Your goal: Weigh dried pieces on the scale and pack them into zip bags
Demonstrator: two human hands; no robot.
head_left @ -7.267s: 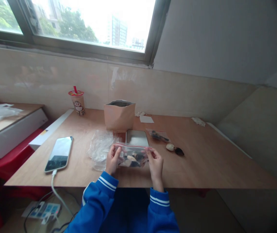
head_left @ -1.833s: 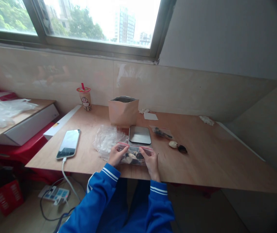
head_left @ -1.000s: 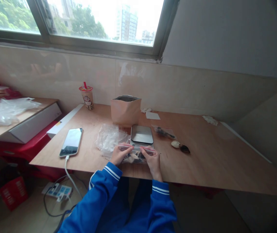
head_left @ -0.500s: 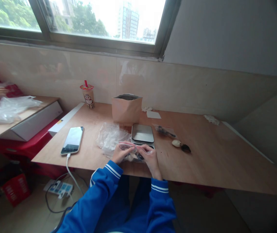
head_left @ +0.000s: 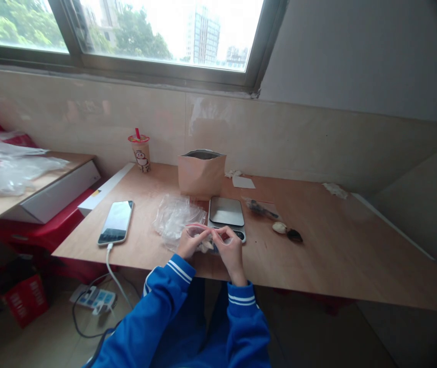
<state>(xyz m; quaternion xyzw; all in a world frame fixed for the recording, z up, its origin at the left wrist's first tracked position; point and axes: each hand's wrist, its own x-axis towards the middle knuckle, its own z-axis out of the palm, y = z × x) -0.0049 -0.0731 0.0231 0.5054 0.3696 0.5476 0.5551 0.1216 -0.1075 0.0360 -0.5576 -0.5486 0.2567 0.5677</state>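
Near the front edge of the table (head_left: pixel 318 266), a clear bag (head_left: pixel 209 250) of pale and dark pieces (head_left: pixel 204 247) is held up by its red strip (head_left: pixel 196 225), which the left hand (head_left: pixel 190 242) and the right hand (head_left: pixel 230 254) both pinch, close together. Just beyond sits a scale (head_left: pixel 226 211), with loose bags (head_left: pixel 173 217) to its left and a pouch (head_left: pixel 202 177) standing behind; a phone (head_left: pixel 115 222) lies farther left.

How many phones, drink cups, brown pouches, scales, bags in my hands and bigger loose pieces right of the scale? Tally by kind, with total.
Phone: 1
Drink cup: 1
Brown pouch: 1
Scale: 1
Held bag: 1
Loose pieces: 2 (pale piece, dark piece)
Total: 7
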